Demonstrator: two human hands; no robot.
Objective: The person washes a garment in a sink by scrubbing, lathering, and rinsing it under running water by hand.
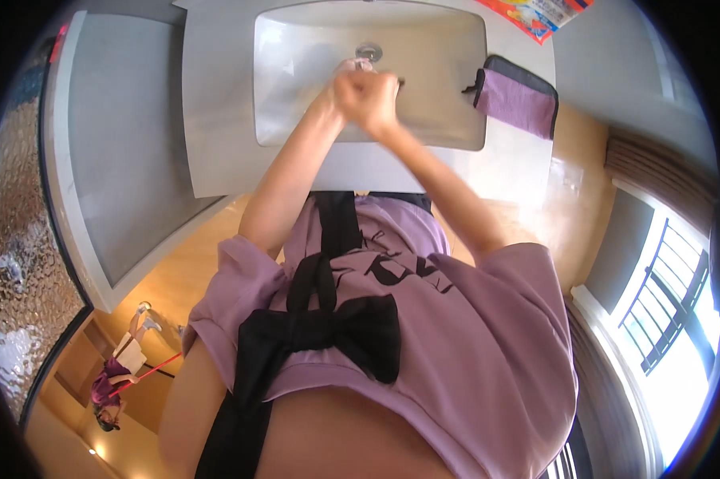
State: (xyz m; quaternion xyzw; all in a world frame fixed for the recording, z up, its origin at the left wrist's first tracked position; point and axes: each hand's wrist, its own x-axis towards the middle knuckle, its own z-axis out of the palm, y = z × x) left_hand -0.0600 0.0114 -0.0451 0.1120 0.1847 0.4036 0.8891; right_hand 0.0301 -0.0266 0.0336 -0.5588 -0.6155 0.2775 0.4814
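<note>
Over the white sink (447,120), my left hand (344,97) and my right hand (378,97) are pressed together, with the fingers of both closed. A small pinkish bit (357,65) shows at their far side; whether it is fingertips or cloth I cannot tell. A small dark bit (401,82) pokes out beside my right hand. Whatever is squeezed between the hands is mostly hidden and blurred. Just beyond them lies the round metal drain (368,52).
A purple cloth pouch (519,100) with black edging lies on the counter (220,120), right of the sink. A colourful packet (539,17) is at the far right. Left stands a grey panel (128,144). In the background, a person (116,383) holds a red pole (146,374). A window (663,295) is at right.
</note>
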